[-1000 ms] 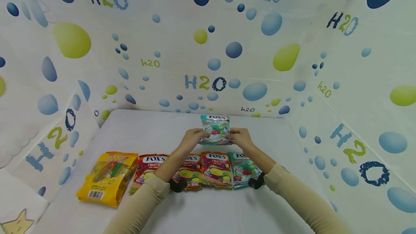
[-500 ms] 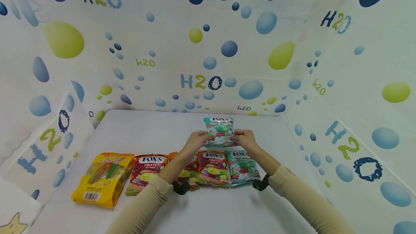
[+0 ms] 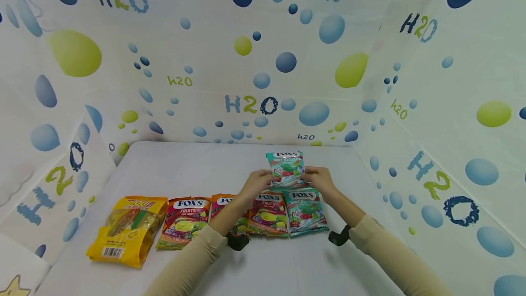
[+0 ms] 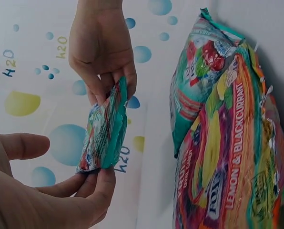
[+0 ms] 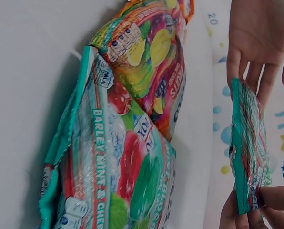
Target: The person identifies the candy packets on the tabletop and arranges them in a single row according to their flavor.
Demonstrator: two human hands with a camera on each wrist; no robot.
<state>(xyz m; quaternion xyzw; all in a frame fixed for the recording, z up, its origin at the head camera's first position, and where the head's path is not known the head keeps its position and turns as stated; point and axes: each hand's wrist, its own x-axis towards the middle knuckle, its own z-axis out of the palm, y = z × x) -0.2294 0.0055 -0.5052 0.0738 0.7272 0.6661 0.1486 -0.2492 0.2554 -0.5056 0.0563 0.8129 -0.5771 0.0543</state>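
A teal Fox's Mint Blossom candy bag point(image 3: 286, 168) is held upright behind a row of bags in the head view. My right hand point(image 3: 322, 182) pinches its right edge; in the right wrist view the thumb point(image 5: 278, 196) lies on one face and fingers on the other. At the opposite edge, my left hand point(image 3: 256, 185) touches the bag with its fingers point(image 4: 101, 191). The left thumb point(image 4: 27, 145) stands off the bag in the left wrist view. Just below the held bag sits another teal candy bag point(image 3: 306, 211).
Red Fox's Fruits candy bags point(image 3: 186, 223) continue the row leftward, one partly covered by the left forearm. A yellow bag point(image 3: 127, 232) with a barcode lies at the left end. White table point(image 3: 287, 268); patterned sheets point(image 3: 205, 49) form walls behind and beside it.
The held candy bag and both hands have shifted a little right and slightly down in the head view, while the row and background drift left. The right hand keeps its hold.
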